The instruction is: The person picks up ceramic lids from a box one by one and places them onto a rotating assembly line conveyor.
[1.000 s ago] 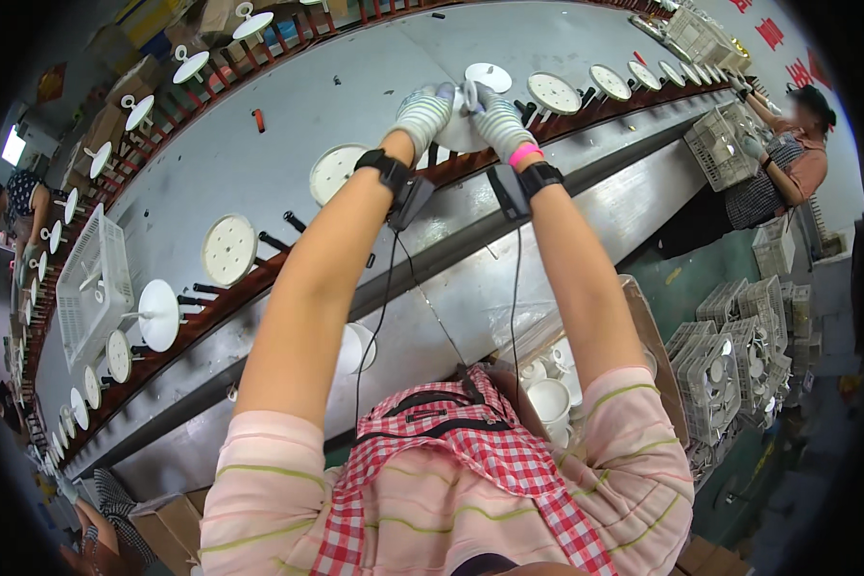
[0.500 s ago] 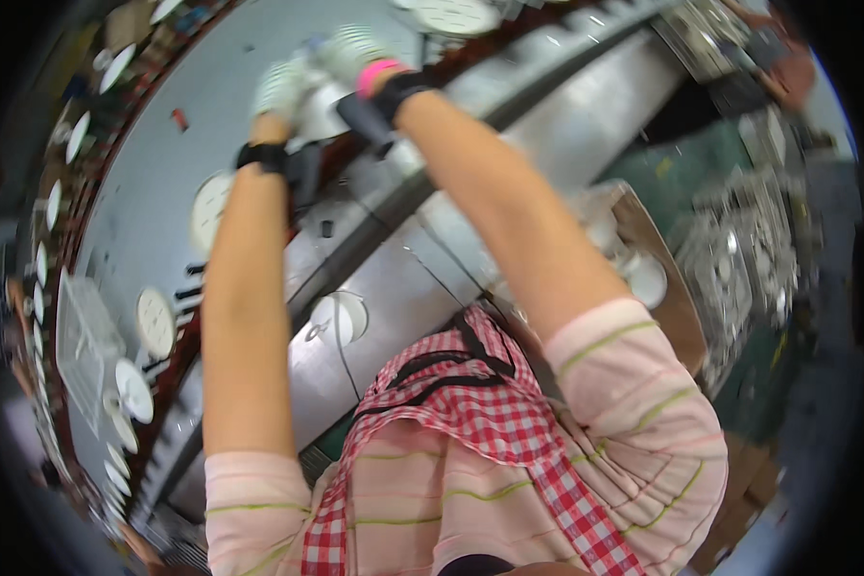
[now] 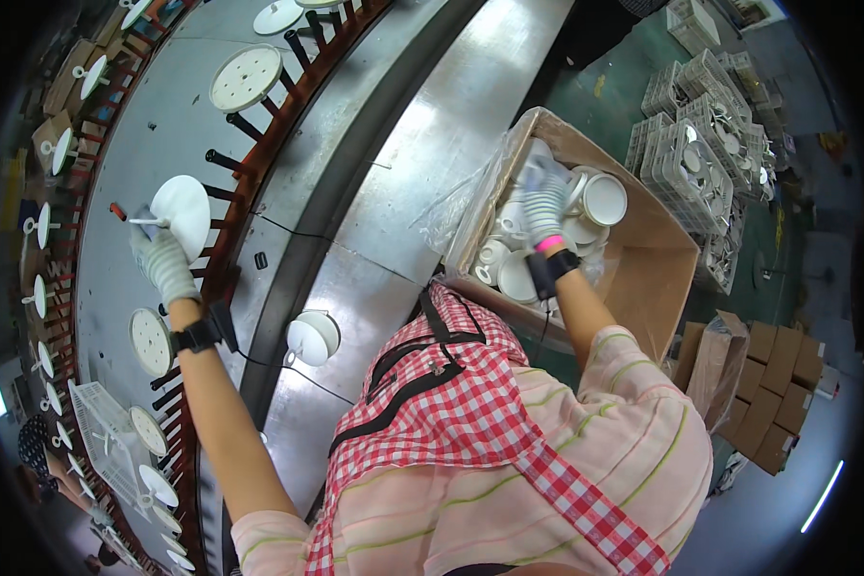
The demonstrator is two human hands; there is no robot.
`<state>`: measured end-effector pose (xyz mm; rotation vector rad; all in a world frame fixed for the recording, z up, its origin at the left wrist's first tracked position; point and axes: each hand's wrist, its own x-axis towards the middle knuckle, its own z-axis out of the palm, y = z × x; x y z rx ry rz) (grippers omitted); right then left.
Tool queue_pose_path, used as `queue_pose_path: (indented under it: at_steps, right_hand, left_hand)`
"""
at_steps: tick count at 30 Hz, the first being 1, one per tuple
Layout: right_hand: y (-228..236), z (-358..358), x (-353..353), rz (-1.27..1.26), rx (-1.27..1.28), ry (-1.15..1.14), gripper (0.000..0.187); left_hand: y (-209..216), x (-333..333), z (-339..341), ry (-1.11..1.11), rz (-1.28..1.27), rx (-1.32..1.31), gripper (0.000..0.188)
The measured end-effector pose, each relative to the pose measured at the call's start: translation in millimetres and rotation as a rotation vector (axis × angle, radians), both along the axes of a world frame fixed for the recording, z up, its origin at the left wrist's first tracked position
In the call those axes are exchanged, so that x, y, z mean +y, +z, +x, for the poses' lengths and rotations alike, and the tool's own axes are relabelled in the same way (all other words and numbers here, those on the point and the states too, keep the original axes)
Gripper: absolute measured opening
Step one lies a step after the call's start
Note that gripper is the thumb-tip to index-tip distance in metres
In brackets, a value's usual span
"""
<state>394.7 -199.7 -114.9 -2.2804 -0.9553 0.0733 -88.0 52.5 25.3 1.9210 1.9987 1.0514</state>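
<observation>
2 gloved hands are seen from above, spread far apart. Most of the view is filled by a long grey metal bench (image 3: pixel 422 182) that curves away, with a brown rail of black pegs (image 3: pixel 259 163) along its far side. Round white discs (image 3: pixel 245 79) are set on the grey belt beyond that rail.

On the right, a big brown cardboard box (image 3: pixel 653 278) stands just beside the bench. It is lined with clear plastic, and white cups and bowls (image 3: pixel 509 264) are piled inside it. On the green floor past the box, stacks of grey wire crates (image 3: pixel 701 144) are kept, and flat brown cartons (image 3: pixel 773 384) lie lower down.

A white cup (image 3: pixel 312 338) is left alone on the bench, near the person's chest (a red and white checked apron is worn there).

The left hand (image 3: pixel 163 264) is stretched out over the rail. A white plate (image 3: pixel 182 213) is held up on its edge by this hand, with the fingers closed round its lower rim, just above the pegs.

The right hand (image 3: pixel 545 202) is pushed down into the box, among the cups and bowls. Its fingers are bent and touch the white pieces, but it cannot be told if one is gripped, because the hand is blurred. A black band is worn on each wrist.
</observation>
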Motion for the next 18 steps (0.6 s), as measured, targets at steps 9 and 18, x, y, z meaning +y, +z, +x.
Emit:
queue_pose_path:
  at_steps: [9,18]
  right_hand:
    - [-118,93,-97,-0.529,-0.027,-0.298,0.066]
    - [75,-20,-49,0.117,-0.233,0.233,0.034]
  left_hand:
    - [-26,-111,25,0.076,0.235,0.079,0.049]
    - [-21,-180,79,-0.425,-0.286,-0.437,0.050]
